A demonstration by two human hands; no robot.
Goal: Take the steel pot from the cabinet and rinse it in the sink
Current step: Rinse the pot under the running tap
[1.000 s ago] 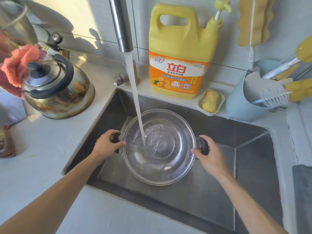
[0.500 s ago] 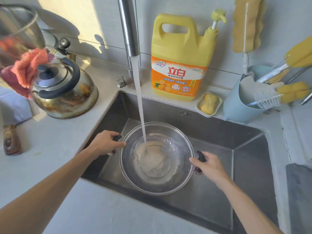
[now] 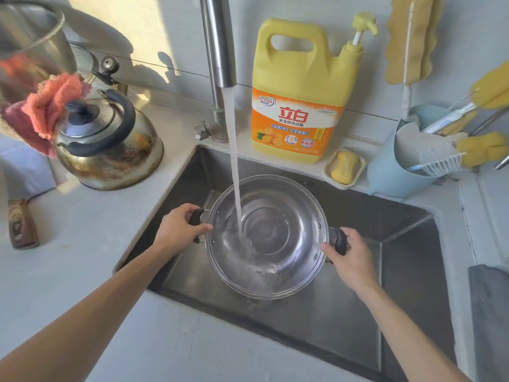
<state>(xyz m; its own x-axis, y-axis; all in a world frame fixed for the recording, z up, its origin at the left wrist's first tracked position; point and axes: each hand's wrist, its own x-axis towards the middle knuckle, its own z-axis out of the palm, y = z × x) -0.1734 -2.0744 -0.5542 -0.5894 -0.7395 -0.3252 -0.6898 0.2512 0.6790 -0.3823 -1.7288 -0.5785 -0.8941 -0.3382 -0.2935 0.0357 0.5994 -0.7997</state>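
Observation:
The steel pot (image 3: 278, 252) with two black side handles is held inside the steel sink (image 3: 399, 260), under the running faucet (image 3: 219, 42). A stream of water falls into the pot left of its centre and a shallow pool lies in its bottom. My left hand (image 3: 177, 231) grips the left handle. My right hand (image 3: 348, 257) grips the right handle. The pot's mouth faces up towards me.
A stained kettle (image 3: 110, 144) stands on the counter at left, with an orange cloth above it. Behind the sink stand a yellow detergent jug (image 3: 300, 97), a soap dish (image 3: 344, 166) and a blue brush holder (image 3: 399, 164). A wooden knife handle (image 3: 20, 224) lies far left.
The pot has swirled between my hands: the foamy water seen half a second ago has spread thin, and the pot sits a little higher and more level under the stream.

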